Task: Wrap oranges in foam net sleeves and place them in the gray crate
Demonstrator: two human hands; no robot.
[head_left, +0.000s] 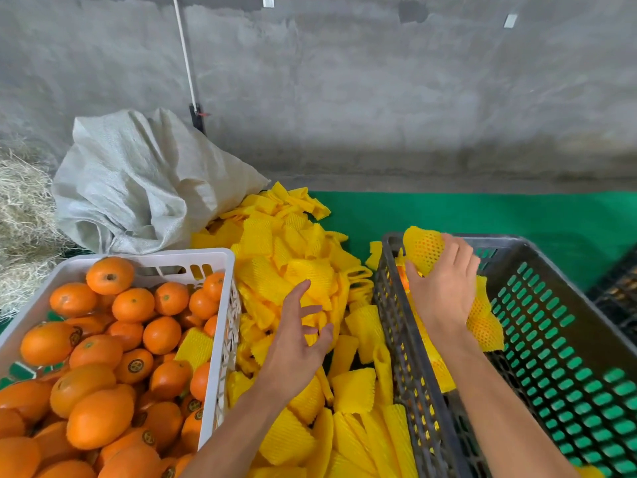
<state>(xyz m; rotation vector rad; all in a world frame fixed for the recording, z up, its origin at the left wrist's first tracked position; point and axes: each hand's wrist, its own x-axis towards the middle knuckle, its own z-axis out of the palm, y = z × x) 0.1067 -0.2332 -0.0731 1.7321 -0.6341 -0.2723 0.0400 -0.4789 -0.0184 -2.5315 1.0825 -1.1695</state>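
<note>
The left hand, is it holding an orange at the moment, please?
No, the left hand is spread open over the pile of yellow foam sleeves, with no orange in it.

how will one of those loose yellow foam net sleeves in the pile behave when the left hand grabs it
Probably floppy and very light: the foam net sleeves lie crumpled, bent and folded in a loose heap. Likely springy and stretchy too, since one is pulled round over the wrapped orange in the right hand. The open left hand may well drag neighbours along, as the sleeves overlap.
</note>
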